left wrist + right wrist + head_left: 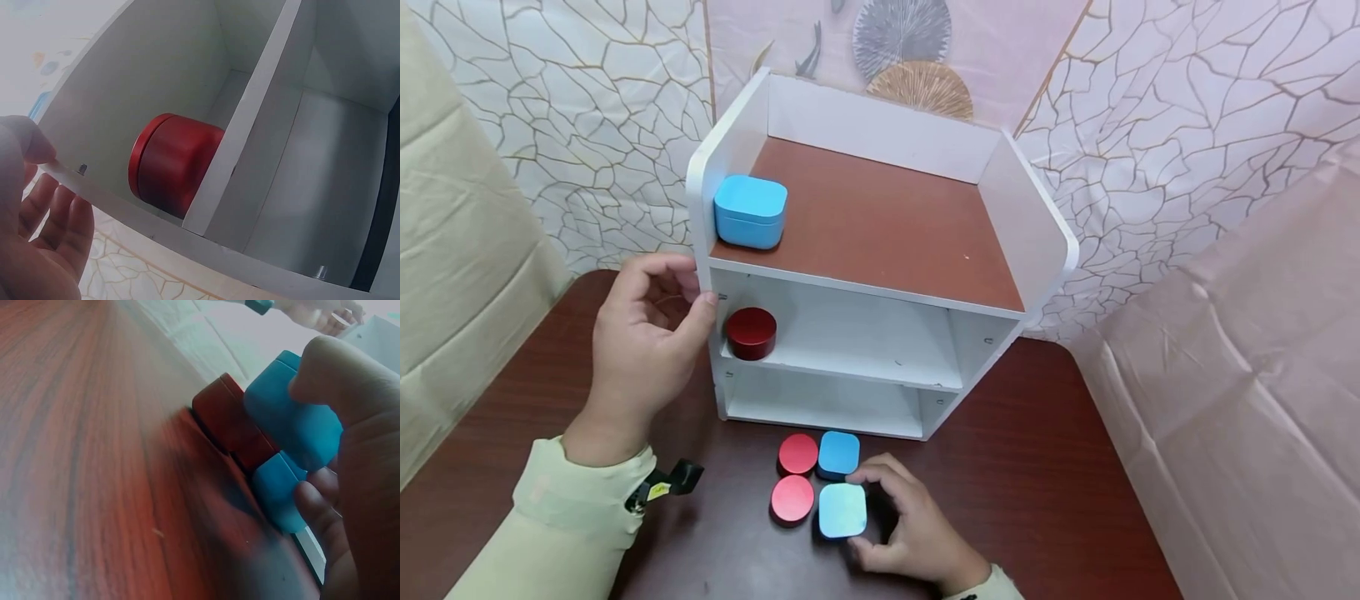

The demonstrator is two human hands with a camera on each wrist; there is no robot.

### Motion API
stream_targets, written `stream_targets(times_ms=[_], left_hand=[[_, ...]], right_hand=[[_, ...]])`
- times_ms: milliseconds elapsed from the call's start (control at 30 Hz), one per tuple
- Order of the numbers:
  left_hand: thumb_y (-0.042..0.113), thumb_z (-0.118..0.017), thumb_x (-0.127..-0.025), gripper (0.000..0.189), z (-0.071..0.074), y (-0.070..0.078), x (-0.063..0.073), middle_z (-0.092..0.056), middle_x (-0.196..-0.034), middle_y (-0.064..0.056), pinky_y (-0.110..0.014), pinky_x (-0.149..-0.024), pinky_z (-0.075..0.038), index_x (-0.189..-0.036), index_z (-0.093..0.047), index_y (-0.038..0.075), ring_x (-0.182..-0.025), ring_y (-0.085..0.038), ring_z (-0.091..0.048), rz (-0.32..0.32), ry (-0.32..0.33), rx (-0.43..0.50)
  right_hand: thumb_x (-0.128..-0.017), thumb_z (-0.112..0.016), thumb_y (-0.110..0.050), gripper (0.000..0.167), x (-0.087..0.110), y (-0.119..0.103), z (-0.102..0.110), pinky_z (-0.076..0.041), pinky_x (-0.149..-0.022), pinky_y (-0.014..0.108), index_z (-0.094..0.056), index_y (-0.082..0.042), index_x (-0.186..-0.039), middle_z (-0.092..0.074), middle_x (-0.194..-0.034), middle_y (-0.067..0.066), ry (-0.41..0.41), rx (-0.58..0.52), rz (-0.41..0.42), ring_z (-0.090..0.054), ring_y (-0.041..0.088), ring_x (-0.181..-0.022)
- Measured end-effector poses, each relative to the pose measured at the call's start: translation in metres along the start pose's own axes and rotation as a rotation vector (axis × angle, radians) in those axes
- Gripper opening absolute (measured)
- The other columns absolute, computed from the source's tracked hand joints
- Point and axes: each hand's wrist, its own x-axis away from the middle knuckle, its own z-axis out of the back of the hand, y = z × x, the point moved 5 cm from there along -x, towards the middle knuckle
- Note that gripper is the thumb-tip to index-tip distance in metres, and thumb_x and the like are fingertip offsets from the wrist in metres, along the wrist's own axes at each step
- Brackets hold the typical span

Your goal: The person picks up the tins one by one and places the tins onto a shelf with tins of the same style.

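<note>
The front blue container (pixel 842 510) lies at about ten o'clock from the middle of the right hand (pixel 917 533), which pinches it, thumb by its five o'clock corner and fingers by its one o'clock corner. That hand is clearly the nearer one. The left hand (pixel 643 342) is well apart, towards ten o'clock from the front blue container, thumb and fingers gripping the edge of the left panel (pixel 702 200) of the shelf unit (pixel 880 217).

The key relation is between that container and the shelf unit, which stands at twelve o'clock from it, its compartments facing six, turned slightly towards seven. Seen from above, the front blue container is nearly square, so no long axis stands out; its lid points upward. Whether its base touches the desk (pixel 1037 483) or hangs just above is hard to tell.

The rear blue container (pixel 838 452) is just beside it at twelve, the nearer red container (pixel 792 500) at nine, the farther red container (pixel 797 454) between ten and eleven. Towards eleven, the dark red container (pixel 751 335) sits on the middle shelf; higher, between eleven and twelve, the upper blue container (pixel 751 212) rests on the top board, just beside the left panel.
</note>
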Motion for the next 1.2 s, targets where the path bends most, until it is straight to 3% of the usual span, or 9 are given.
stream_targets(times_ms=[233,800,1067,1200], left_hand=[[0.007,-0.075,-0.101,0.039,-0.002,-0.001,0.001,-0.064,-0.113,0.012,-0.016,-0.082,-0.056,-0.139,-0.065,0.001,-0.101,-0.017,-0.064,0.005,-0.018,0.013],[0.008,-0.075,-0.102,0.038,-0.002,-0.001,0.003,-0.063,-0.113,0.013,-0.017,-0.082,-0.055,-0.139,-0.066,0.003,-0.102,-0.017,-0.063,0.013,-0.012,-0.013],[0.008,-0.075,-0.102,0.038,0.0,0.0,0.001,-0.063,-0.111,0.012,-0.017,-0.081,-0.054,-0.138,-0.066,0.003,-0.102,-0.018,-0.063,0.01,-0.014,-0.012],[0.008,-0.075,-0.102,0.037,0.001,0.0,0.001,-0.063,-0.111,0.011,-0.017,-0.082,-0.055,-0.138,-0.066,0.003,-0.102,-0.018,-0.063,0.011,-0.009,-0.011]], right_hand=[[-0.068,-0.099,-0.007,0.081,-0.002,-0.002,0.004,-0.063,-0.095,0.042,-0.065,-0.006,-0.142,-0.069,-0.13,0.007,0.063,0.025,0.082,-0.069,0.018,-0.117],[-0.075,-0.1,-0.011,0.076,-0.01,-0.017,0.012,-0.065,-0.097,0.039,-0.065,-0.012,-0.143,-0.069,-0.131,0.004,0.069,-0.011,0.022,-0.067,0.018,-0.119],[-0.076,-0.099,-0.008,0.075,-0.017,-0.028,0.012,-0.065,-0.1,0.033,-0.063,-0.006,-0.143,-0.067,-0.133,0.007,0.055,-0.068,0.042,-0.067,0.02,-0.12],[-0.077,-0.099,-0.008,0.073,-0.027,-0.034,0.015,-0.065,-0.097,0.032,-0.063,-0.004,-0.141,-0.066,-0.131,0.009,0.055,-0.085,0.09,-0.067,0.021,-0.119]])
